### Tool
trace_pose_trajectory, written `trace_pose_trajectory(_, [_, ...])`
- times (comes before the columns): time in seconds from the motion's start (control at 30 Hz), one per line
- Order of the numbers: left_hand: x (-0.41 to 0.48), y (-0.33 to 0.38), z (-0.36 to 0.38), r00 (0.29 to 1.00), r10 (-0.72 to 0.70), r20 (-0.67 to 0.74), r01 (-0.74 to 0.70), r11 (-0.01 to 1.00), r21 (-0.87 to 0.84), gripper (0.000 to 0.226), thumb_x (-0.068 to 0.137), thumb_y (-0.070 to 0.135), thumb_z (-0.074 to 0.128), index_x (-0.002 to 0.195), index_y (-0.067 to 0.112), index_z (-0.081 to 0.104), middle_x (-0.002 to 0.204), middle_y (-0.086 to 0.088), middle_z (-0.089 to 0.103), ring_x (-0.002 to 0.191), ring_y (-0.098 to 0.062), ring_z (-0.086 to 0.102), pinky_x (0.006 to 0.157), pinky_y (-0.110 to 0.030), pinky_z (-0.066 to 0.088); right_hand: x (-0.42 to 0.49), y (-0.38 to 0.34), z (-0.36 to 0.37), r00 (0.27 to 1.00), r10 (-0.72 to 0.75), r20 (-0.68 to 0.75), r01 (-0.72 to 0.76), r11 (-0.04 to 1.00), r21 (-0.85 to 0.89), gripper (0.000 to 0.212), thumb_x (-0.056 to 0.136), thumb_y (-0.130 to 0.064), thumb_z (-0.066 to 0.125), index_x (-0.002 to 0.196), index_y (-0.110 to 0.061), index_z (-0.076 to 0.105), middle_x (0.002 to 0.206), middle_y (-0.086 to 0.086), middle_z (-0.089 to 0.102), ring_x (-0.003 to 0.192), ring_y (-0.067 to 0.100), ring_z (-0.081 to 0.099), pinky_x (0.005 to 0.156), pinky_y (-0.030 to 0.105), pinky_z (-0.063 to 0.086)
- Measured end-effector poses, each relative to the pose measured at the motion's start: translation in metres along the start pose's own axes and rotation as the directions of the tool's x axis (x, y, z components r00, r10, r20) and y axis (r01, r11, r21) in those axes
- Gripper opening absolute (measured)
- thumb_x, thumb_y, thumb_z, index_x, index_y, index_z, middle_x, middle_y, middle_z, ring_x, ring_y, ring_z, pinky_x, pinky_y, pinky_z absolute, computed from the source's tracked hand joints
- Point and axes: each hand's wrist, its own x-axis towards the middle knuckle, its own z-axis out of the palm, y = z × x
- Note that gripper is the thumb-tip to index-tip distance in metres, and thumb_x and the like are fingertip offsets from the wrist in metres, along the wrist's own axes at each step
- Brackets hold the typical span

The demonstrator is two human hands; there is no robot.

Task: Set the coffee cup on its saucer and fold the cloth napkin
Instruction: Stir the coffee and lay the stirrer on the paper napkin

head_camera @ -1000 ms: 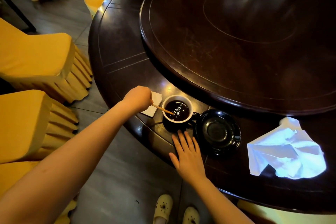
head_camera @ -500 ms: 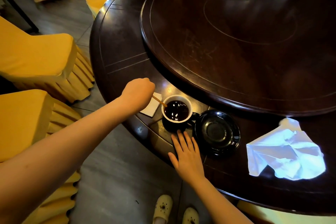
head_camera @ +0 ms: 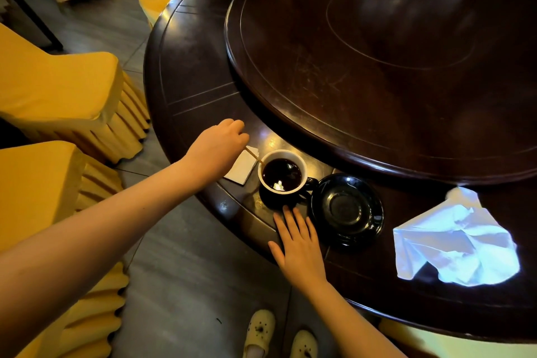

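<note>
A black coffee cup point(head_camera: 282, 175) with a white inside, full of dark coffee, stands on the dark round table point(head_camera: 200, 87) near its front edge. Its handle points right at the empty black saucer point(head_camera: 347, 209), which sits just beside it. My left hand point(head_camera: 219, 150) is closed on a thin wooden stir stick point(head_camera: 253, 155) whose tip rests at the cup's left rim. My right hand point(head_camera: 297, 244) lies flat on the table just in front of the cup, fingers spread. A crumpled white cloth napkin point(head_camera: 454, 244) lies to the right of the saucer.
A small white paper packet point(head_camera: 241, 167) lies left of the cup, partly under my left hand. A raised turntable point(head_camera: 377, 61) fills the table's middle. Yellow-covered chairs point(head_camera: 58, 96) stand to the left. My slippered feet point(head_camera: 258, 334) show on the grey floor.
My left hand has lifted up and back to the left, drawing the stir stick from the middle of the coffee to the cup's left rim. The right hand has stayed put.
</note>
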Motion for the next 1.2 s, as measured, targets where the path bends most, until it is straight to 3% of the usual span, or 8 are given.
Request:
trace_pose_trajectory(0.4, [-0.024,-0.005,-0.002,0.997,-0.056,0.049,0.061,0.993,-0.097,0.018,0.087,0.009,0.057,0.104,0.010,0.064,0.099,-0.009,0.057,0.090,-0.022,0.054,0.070,-0.033,0.052,0.000,-0.001,0.000,1.000,0.004,0.001,-0.004,1.000,0.000,0.057,0.091,-0.051,0.033,0.141,-0.024,0.033,0.149,0.004,0.036,0.140,0.020,0.024,0.111,0.040,0.014])
trace_pose_trajectory(0.53, [-0.024,-0.010,-0.010,0.996,-0.069,-0.060,0.057,0.980,-0.189,0.017,0.088,0.014,0.058,0.102,0.011,0.067,0.099,-0.009,0.060,0.092,-0.023,0.056,0.071,-0.034,0.051,0.000,-0.001,-0.001,1.000,0.006,0.004,-0.006,1.000,0.008,0.057,0.091,-0.051,0.033,0.141,-0.024,0.032,0.149,0.004,0.036,0.140,0.020,0.024,0.111,0.039,0.014])
trace_pose_trajectory(0.63, [-0.031,-0.017,-0.005,0.969,-0.194,-0.155,0.125,0.920,-0.372,0.016,0.086,0.016,0.061,0.098,0.010,0.070,0.095,-0.009,0.063,0.087,-0.023,0.059,0.071,-0.036,0.050,0.001,-0.001,0.000,1.000,0.004,0.009,-0.005,1.000,0.014,0.057,0.091,-0.051,0.033,0.142,-0.024,0.032,0.150,0.004,0.035,0.140,0.020,0.023,0.111,0.039,0.012])
trace_pose_trajectory(0.77, [-0.048,-0.025,0.025,0.849,-0.486,-0.205,0.276,0.741,-0.613,0.014,0.082,0.013,0.066,0.094,0.008,0.072,0.086,-0.008,0.066,0.078,-0.015,0.056,0.068,-0.026,0.042,0.000,-0.001,-0.001,1.000,0.009,0.029,-0.009,1.000,0.018,0.057,0.091,-0.051,0.032,0.141,-0.024,0.033,0.150,0.004,0.035,0.140,0.021,0.023,0.112,0.038,0.010])
trace_pose_trajectory(0.87, [-0.061,-0.021,0.063,0.642,-0.745,-0.180,0.422,0.540,-0.728,0.014,0.083,0.012,0.064,0.094,0.006,0.072,0.086,-0.012,0.069,0.078,-0.019,0.057,0.068,-0.020,0.032,0.001,-0.002,-0.003,0.999,0.008,0.036,-0.008,1.000,0.014,0.057,0.091,-0.051,0.032,0.141,-0.024,0.034,0.149,0.005,0.036,0.140,0.021,0.024,0.113,0.035,0.003])
trace_pose_trajectory(0.97, [-0.065,-0.004,0.097,0.464,-0.881,-0.089,0.487,0.338,-0.805,0.016,0.084,0.011,0.063,0.095,0.003,0.071,0.087,-0.017,0.068,0.079,-0.028,0.060,0.070,-0.028,0.040,0.001,-0.002,-0.003,0.999,0.015,0.042,-0.015,1.000,0.008,0.057,0.091,-0.052,0.031,0.141,-0.024,0.033,0.149,0.004,0.036,0.140,0.020,0.023,0.113,0.035,0.002])
trace_pose_trajectory(1.07, [-0.057,0.022,0.115,0.404,-0.914,-0.041,0.478,0.249,-0.843,0.015,0.084,0.010,0.063,0.093,0.001,0.071,0.086,-0.018,0.066,0.079,-0.027,0.059,0.069,-0.025,0.038,0.001,-0.002,-0.002,0.999,0.017,0.046,-0.017,1.000,0.002,0.057,0.091,-0.052,0.031,0.141,-0.024,0.033,0.150,0.004,0.035,0.140,0.020,0.022,0.113,0.035,0.002])
trace_pose_trajectory(1.2, [-0.049,0.046,0.133,0.415,-0.908,0.051,0.540,0.201,-0.817,0.016,0.087,0.013,0.061,0.097,0.003,0.069,0.089,-0.015,0.064,0.081,-0.027,0.059,0.065,-0.030,0.043,0.001,-0.001,-0.001,0.999,0.016,0.046,-0.016,1.000,-0.006,0.058,0.090,-0.052,0.032,0.141,-0.024,0.033,0.150,0.004,0.035,0.140,0.020,0.023,0.113,0.036,0.003])
